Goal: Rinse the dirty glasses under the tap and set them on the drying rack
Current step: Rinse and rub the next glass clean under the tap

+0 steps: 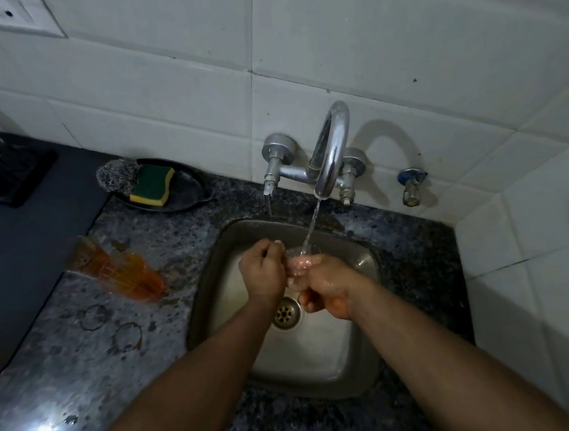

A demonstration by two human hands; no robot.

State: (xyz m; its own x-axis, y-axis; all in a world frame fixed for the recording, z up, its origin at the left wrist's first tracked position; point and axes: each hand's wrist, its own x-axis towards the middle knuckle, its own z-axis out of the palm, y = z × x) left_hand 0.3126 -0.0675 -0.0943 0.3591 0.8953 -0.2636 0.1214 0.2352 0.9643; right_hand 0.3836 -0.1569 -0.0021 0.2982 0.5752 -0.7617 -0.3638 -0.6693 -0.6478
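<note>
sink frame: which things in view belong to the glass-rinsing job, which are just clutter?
In use:
clear glass
tap, running
sink
left hand
right hand
orange-stained glasses lying on the counter, likely next

Lying about:
sponge
steel scrubber
black dish
wall socket

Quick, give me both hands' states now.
Left hand: fingers curled, pinching the rim of the glass.
Right hand: gripping the glass under the tap stream.
</note>
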